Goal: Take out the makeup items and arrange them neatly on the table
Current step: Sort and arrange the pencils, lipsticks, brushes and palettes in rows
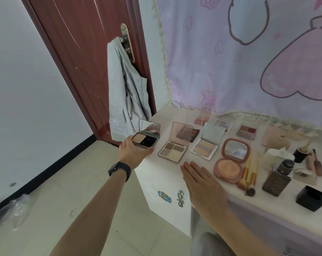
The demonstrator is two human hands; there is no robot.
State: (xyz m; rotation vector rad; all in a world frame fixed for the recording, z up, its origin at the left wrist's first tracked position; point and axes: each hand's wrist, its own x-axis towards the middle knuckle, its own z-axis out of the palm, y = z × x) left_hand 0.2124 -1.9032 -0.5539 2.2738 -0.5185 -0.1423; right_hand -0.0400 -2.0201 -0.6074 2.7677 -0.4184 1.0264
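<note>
Powder compact (147, 140) sits open at the left end of the row, left-centre of frame, by the table (162, 174) corner, lid up at the back. Left hand (132, 151) is on it w/ thumb along the front edge and fingers curled round the left side, so gripping the base imo. Quad palette (173, 149) is just right of it, not touching. Right hand (202, 183) lies flat at lower centre, fingers straight & together, well apart. Left is def nearer for any squaring up.

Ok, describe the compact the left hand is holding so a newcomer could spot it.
Start at the white table, at its left end nearest the red door. The powder compact is there, gripped by the left hand. Unlike the four-shade palette beside it, it has a black base and one beige pan.
</note>
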